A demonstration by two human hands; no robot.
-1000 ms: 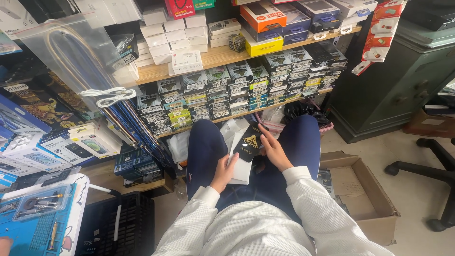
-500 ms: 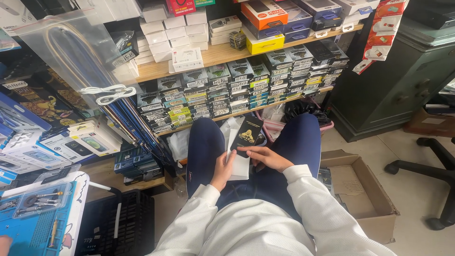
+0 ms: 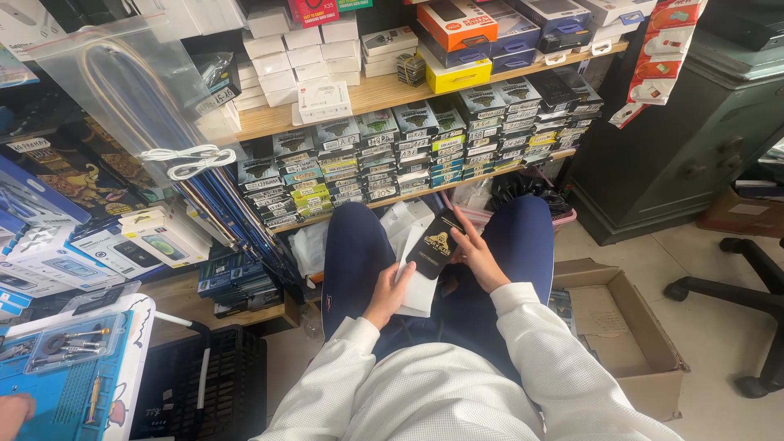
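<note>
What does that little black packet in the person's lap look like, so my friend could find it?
Start at the seated person's dark blue trousers. Between the knees, the right hand holds a flat black packet with a gold emblem. It lies over plain white packets held by the left hand.

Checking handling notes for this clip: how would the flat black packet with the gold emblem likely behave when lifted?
The flat black packet with the gold emblem looks thin, so probably light and slightly bendy. The right hand holds it by an edge without visible sag, suggesting some stiffness. Its flat shape should not roll.
</note>
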